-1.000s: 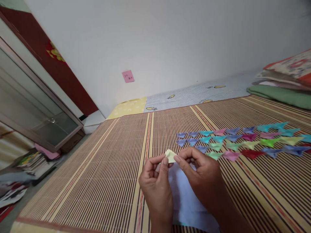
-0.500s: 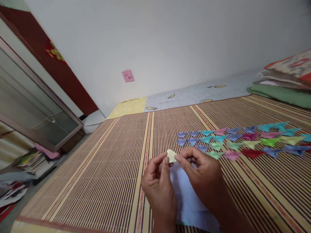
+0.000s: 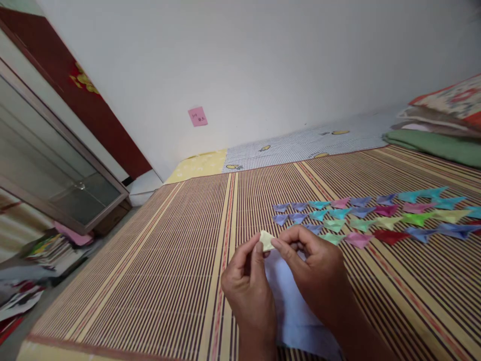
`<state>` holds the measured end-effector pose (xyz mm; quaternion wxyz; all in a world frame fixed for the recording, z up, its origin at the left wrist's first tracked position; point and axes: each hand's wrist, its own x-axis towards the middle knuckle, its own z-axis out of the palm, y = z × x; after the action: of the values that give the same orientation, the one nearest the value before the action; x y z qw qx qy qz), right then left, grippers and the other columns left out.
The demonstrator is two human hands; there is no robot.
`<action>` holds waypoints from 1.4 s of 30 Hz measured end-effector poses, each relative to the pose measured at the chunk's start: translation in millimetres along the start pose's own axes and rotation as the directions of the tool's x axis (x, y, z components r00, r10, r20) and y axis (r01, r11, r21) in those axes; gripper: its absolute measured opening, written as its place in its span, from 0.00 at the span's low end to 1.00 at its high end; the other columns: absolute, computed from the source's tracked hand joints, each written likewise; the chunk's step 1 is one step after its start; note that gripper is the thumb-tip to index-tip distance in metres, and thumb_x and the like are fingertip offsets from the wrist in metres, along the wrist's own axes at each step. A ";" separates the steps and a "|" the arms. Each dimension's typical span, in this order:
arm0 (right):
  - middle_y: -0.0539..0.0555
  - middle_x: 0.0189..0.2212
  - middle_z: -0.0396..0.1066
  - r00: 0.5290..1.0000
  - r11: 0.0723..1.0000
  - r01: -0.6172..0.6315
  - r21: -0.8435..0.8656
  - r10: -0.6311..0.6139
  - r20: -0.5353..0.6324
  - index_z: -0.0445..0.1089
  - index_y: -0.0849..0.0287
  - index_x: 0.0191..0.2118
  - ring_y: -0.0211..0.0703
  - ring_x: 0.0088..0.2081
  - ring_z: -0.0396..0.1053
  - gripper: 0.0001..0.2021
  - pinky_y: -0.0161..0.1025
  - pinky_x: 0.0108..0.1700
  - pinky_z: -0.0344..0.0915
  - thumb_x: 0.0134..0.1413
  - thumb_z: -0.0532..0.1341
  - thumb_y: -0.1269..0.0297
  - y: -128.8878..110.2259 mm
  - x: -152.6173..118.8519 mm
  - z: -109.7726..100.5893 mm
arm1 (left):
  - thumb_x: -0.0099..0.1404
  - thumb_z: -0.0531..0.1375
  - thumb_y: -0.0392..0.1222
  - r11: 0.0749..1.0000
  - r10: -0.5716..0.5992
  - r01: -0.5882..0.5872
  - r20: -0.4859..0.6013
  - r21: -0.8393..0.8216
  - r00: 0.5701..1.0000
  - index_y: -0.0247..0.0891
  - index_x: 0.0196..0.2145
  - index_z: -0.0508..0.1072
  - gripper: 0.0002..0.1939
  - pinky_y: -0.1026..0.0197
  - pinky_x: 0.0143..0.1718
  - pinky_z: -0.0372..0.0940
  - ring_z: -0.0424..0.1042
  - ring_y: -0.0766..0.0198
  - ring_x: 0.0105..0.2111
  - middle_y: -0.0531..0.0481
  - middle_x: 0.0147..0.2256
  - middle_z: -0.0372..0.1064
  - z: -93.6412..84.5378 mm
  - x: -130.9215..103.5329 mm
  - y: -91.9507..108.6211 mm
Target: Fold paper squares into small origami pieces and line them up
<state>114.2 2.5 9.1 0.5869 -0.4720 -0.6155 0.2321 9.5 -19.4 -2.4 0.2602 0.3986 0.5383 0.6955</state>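
Note:
A small folded piece of pale yellow paper is pinched between my two hands above the striped mat. My left hand grips its left edge with thumb and forefinger. On its right corner, the thumb and fingers of my right hand are closed. Beneath both hands lies a pale bluish-white sheet, partly hidden by them. Rows of folded paper shapes in several colours, among them a dark red one and a bright green one, rest on the mat beyond my right hand.
Folded green cloth and a patterned pillow are stacked at the far right. A pink note is on the wall. At the left are a glass-panelled door and a pile of books beside the mat's edge.
Both hands and the yellow paper have shifted very slightly to the right in view. The grip on the paper is the same.

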 end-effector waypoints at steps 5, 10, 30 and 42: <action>0.47 0.22 0.72 1.000 1.000 0.011 0.013 -0.011 -0.012 0.70 0.56 0.28 0.39 0.24 0.69 0.08 0.36 0.28 0.65 0.58 0.64 0.65 -0.2 -0.7 0.4 | 0.63 0.68 0.42 0.997 -0.056 0.057 0.023 -0.055 0.998 0.39 0.39 0.85 0.08 0.60 0.35 0.77 0.81 0.60 0.32 0.47 0.34 0.83 -0.1 1.7 1.6; 0.48 0.25 0.75 0.999 0.996 -0.049 0.075 0.050 -0.017 0.71 0.56 0.33 0.41 0.27 0.73 0.04 0.38 0.31 0.67 0.58 0.65 0.64 4.2 -2.3 2.7 | 0.63 0.68 0.41 0.986 -0.110 0.116 0.062 -0.116 0.992 0.38 0.39 0.84 0.08 0.64 0.33 0.74 0.78 0.64 0.30 0.48 0.33 0.82 -1.8 3.0 -1.0; 0.48 0.25 0.71 0.937 0.957 -0.189 0.221 0.108 0.333 0.74 0.57 0.34 0.39 0.29 0.68 0.08 0.35 0.31 0.62 0.63 0.61 0.61 7.1 10.0 -13.4 | 0.64 0.67 0.41 0.996 -0.064 0.074 0.157 -0.055 0.986 0.39 0.39 0.83 0.07 0.63 0.36 0.74 0.80 0.61 0.34 0.47 0.35 0.82 -3.6 4.3 -1.9; 0.43 0.17 0.61 0.945 0.829 -0.306 0.468 0.202 0.258 0.67 0.56 0.29 0.34 0.18 0.61 0.12 0.33 0.21 0.61 0.63 0.63 0.58 7.4 2.7 -6.2 | 0.65 0.66 0.44 0.948 -0.196 0.291 0.482 -0.129 0.854 0.35 0.29 0.74 0.11 0.64 0.28 0.69 0.75 0.65 0.23 0.48 0.24 0.77 1.1 5.1 8.5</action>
<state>122.7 6.4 5.5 0.5888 -0.3555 -0.5204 0.5060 8.2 -17.2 7.2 0.5054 0.4535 0.4351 0.5912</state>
